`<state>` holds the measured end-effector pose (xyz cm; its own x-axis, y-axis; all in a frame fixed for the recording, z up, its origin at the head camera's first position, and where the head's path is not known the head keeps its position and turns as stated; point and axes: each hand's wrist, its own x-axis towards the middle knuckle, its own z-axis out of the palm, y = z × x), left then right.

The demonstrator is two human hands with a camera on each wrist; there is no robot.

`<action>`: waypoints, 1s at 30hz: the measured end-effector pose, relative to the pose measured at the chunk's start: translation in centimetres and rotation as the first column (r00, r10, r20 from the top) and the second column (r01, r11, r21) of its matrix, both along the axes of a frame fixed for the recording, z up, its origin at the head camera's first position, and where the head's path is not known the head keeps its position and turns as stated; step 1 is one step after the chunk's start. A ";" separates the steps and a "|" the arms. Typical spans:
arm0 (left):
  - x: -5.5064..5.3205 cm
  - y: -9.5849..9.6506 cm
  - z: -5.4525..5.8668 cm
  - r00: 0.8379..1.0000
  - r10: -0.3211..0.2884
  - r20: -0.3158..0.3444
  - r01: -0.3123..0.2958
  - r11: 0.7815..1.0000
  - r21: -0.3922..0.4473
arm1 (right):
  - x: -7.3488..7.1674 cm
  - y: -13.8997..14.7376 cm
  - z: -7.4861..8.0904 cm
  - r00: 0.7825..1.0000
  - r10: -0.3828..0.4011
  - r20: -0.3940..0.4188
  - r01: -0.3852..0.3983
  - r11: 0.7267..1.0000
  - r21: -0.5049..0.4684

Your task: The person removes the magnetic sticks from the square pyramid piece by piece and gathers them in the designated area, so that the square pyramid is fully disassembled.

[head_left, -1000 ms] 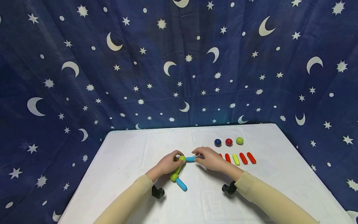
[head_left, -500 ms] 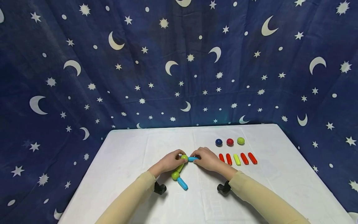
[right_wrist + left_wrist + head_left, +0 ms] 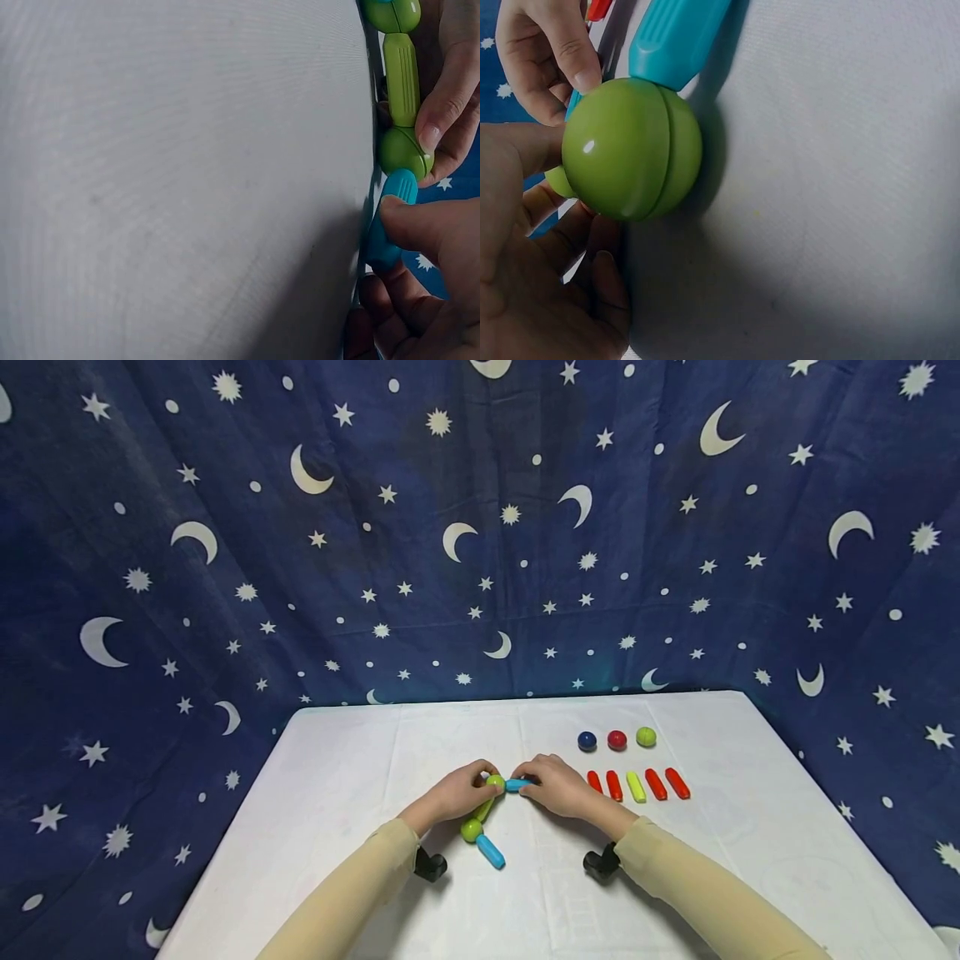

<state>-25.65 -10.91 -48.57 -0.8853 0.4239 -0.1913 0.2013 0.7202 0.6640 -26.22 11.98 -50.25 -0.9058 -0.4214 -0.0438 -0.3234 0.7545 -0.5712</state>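
My left hand [image 3: 474, 783] pinches a green ball [image 3: 494, 782] at the top of a small chain lying on the white table [image 3: 352, 777]. From that ball a green rod [image 3: 483, 810] runs down to a second green ball [image 3: 470, 830] and a blue rod [image 3: 491, 852]. My right hand [image 3: 529, 779] pinches another blue rod [image 3: 516, 785] with its end against the top ball. The left wrist view shows the green ball [image 3: 630, 150] touching the blue rod [image 3: 679, 37]. In the right wrist view my thumb lies over the blue rod [image 3: 390, 217] beside the ball [image 3: 403, 150].
To the right of my hands lie a row of red rods [image 3: 656, 784] with one yellow-green rod [image 3: 636, 787]. Behind them sit a blue ball [image 3: 587, 741], a red ball [image 3: 617, 740] and a green ball [image 3: 646, 737]. A star-and-moon cloth [image 3: 480, 527] hangs behind.
My right hand has shifted a little to the left with the blue rod, uncovering the leftmost red rod. The left hand stays on the green ball.
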 end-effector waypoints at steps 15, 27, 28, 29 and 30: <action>0.1 0.0 0.1 1.000 0.000 -0.002 0.000 1.000 0.013 | 0.7 6.0 4.4 0.998 -0.044 0.046 0.054 0.969 -0.242; 0.1 -0.1 0.0 1.000 -0.004 -0.009 0.004 1.000 0.019 | 1.6 20.2 6.2 0.936 -0.291 0.197 0.336 0.906 -0.259; 0.1 -0.1 0.0 1.000 -0.004 -0.009 0.004 1.000 0.021 | 1.8 21.2 5.9 0.929 -0.308 0.203 0.353 0.902 -0.248; 0.1 -0.1 0.0 1.000 -0.005 -0.009 0.006 1.000 0.022 | 2.0 22.1 5.6 0.924 -0.324 0.202 0.367 0.901 -0.232; 0.1 -0.1 0.0 1.000 -0.006 -0.010 0.006 1.000 0.024 | 2.3 22.9 5.2 0.918 -0.341 0.202 0.381 0.899 -0.215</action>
<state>-25.51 -11.01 -48.58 -0.8843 0.4339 -0.1725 0.2124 0.7029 0.6789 -23.95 34.91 -45.04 -0.9876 -0.0820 -0.1340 0.0525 0.6318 -0.7734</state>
